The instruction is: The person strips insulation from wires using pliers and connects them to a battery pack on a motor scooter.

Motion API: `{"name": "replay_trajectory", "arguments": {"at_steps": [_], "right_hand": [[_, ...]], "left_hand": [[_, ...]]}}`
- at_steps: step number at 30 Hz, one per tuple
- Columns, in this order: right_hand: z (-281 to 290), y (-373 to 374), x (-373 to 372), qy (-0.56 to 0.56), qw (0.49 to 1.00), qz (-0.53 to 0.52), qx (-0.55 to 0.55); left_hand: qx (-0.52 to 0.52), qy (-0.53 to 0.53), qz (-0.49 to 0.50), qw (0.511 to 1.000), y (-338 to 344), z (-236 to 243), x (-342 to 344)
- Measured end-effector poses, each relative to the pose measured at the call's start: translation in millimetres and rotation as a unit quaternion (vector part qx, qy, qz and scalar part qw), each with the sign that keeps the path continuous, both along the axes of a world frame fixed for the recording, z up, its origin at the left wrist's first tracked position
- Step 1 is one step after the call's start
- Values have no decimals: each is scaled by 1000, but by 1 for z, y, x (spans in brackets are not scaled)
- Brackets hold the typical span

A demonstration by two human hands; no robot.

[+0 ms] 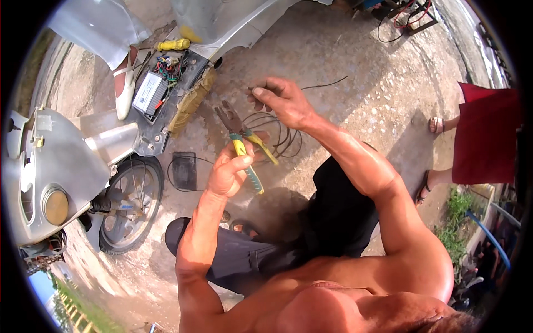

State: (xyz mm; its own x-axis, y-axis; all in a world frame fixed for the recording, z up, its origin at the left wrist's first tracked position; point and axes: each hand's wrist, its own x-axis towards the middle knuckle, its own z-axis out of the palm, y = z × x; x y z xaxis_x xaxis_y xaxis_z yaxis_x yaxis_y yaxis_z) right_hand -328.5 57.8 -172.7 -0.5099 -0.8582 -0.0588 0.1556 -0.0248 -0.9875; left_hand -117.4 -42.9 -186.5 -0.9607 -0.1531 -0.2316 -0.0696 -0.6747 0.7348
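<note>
Pliers (pixel 242 145), yellow-and-green handled, clenched in left hand (pixel 229 175), jaws parted and raised. Right hand (pixel 280 101) pinches thin black wire (pixel 325 85) just beyond them. Step: presenting wire end; next calls for steady feeding between the jaws.

pliers (pixel 244 143): you hold them in your left hand (pixel 229 175), raised above the concrete ground; handles are yellow with teal-green grips, spread apart into a V; grey metal jaws point up and to the left, and stand slightly parted.
pliers pose: tilted, head higher than the handles; one handle runs down past your thumb, the other sticks out to the right.
wire (pixel 277 139): thin and dark, lying in loose loops on the ground under your hands; one end rises to your right hand (pixel 280 100), pinched at the fingertips; another strand trails off to the right.
</note>
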Motion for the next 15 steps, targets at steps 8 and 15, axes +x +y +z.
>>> {"name": "replay_trajectory", "arguments": {"at_steps": [8,15], "right_hand": [[-4,-3,10,32,999,24,37],[4,-9,20,8,999,29,38]], "left_hand": [[-346,-216,12,913,-5,17,11],[-457,-127,57,878,-12,25,20]]}}
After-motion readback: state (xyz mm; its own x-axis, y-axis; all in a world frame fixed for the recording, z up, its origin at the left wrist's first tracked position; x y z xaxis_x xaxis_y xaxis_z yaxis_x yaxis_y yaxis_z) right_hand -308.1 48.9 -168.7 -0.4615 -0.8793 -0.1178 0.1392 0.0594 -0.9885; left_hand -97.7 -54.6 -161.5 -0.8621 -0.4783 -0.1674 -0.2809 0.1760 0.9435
